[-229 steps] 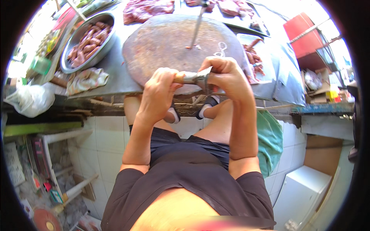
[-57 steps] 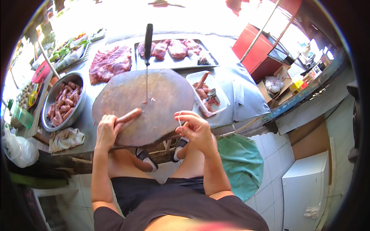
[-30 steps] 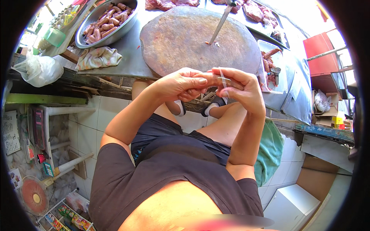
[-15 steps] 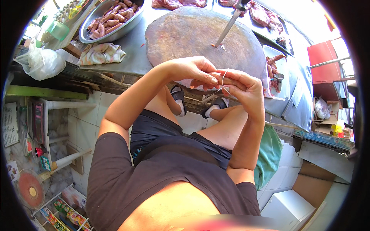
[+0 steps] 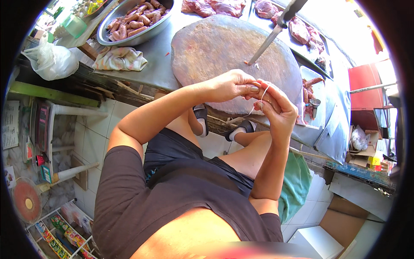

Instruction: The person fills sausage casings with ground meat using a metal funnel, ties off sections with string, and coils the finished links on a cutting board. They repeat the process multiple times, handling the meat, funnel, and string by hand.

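Observation:
My two hands meet over the near edge of a round wooden chopping block (image 5: 215, 47). A thin white string (image 5: 264, 92) loops across the fingers of my right hand (image 5: 279, 103), and its tail hangs below them. Those fingers are closed, with the string between them. Thumb and fingertips of my left hand (image 5: 239, 84) are pinched together against the right fingertips. Something pinkish-brown seems to lie between the hands, but the fingers mostly cover it. A knife (image 5: 264, 48) stands tilted, its tip in the block.
At the back left, a metal basin (image 5: 157, 31) holds sausages (image 5: 139, 19), with a cloth (image 5: 120, 58) in front. Raw meat (image 5: 300, 31) fills a tray at the back right. Beside the block, a white tray (image 5: 319, 118) holds sausages and a metal funnel-like piece (image 5: 315, 102). A plastic bag (image 5: 52, 60) hangs left.
Both hands have shifted slightly right, still together. The string loop now crosses the right fingers higher up. The whole view has also moved a little.

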### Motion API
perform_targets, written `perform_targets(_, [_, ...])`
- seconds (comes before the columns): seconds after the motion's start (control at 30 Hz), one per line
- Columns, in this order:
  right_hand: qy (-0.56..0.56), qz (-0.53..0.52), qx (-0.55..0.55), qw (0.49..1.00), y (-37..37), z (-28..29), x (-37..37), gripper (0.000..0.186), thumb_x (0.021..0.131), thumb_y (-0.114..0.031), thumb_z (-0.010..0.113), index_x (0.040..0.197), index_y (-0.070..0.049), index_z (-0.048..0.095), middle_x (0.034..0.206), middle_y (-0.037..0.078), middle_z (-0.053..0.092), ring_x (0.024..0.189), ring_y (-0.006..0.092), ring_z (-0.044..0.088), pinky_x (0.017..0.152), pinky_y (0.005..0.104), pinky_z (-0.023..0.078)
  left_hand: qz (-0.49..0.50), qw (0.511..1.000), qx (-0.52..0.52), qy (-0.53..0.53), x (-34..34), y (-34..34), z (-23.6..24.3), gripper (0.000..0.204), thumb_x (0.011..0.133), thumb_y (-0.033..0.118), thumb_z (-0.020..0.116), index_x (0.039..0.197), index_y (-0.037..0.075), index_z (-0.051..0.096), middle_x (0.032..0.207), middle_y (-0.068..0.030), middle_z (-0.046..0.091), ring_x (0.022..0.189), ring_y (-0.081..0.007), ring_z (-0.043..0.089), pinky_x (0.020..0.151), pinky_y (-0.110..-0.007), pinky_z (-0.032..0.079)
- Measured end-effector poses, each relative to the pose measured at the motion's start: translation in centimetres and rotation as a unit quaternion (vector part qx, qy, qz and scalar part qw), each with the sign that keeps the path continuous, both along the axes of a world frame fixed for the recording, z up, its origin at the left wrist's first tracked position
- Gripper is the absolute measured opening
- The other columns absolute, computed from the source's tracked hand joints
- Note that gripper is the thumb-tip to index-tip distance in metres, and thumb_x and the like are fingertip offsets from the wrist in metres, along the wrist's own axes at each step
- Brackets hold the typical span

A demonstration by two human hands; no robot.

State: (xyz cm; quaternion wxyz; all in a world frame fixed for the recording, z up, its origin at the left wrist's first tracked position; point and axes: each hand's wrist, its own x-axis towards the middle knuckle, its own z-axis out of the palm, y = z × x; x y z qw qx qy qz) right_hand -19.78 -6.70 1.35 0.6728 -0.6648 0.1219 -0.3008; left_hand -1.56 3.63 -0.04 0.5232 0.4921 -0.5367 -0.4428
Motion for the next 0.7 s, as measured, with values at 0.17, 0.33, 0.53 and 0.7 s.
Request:
perform_targets(0.17, [-0.010,-0.020,0.004,1.000,0.0,-0.6,0.2,0.038,0.081,0.017,0.067,0.118,0.010,0.069,0.123,0.019,0.069,0.097,0.0191,0.070,0.081,0.0282,0.059,-0.016,0.999,0.016,-0.026,0.7,0.4,0.9,0.033,0.106,0.032,0.055,0.101,0.004,0.070,0.079,0.0006,0.061,0.072,-0.0086,0.052,0.063,-0.025,0.043])
perform_targets(0.33, [0.000,-0.025,-0.028,0.999,0.0,-0.8,0.2,0.038,0.081,0.018,0.067,0.118,0.010,0.069,0.122,0.018,0.069,0.095,0.0181,0.070,0.077,0.0276,0.059,-0.078,0.991,0.102,0.029,1.5,0.6,1.9,0.039,0.105,0.044,0.055,0.102,0.009,0.072,0.082,0.0015,0.063,0.070,-0.0055,0.052,0.053,-0.022,0.039])
perform_targets(0.53, [-0.001,-0.015,-0.010,1.000,0.2,-0.4,0.3,0.039,0.082,0.018,0.067,0.120,0.010,0.068,0.124,0.019,0.069,0.098,0.0193,0.070,0.077,0.0276,0.059,-0.039,0.998,0.024,0.041,0.8,0.5,0.6,0.039,0.105,0.044,0.054,0.099,0.008,0.070,0.081,0.0019,0.062,0.068,-0.0052,0.051,0.052,-0.021,0.039])
perform_targets(0.7, [0.017,0.020,0.026,0.999,0.3,0.0,0.6,0.043,0.084,0.017,0.065,0.127,0.011,0.063,0.127,0.019,0.067,0.102,0.0220,0.071,0.076,0.0270,0.059,0.034,0.997,-0.043,-0.051,0.4,0.3,-0.1,0.039,0.106,0.040,0.054,0.093,0.007,0.068,0.076,0.0018,0.058,0.064,-0.0054,0.049,0.052,-0.021,0.041])
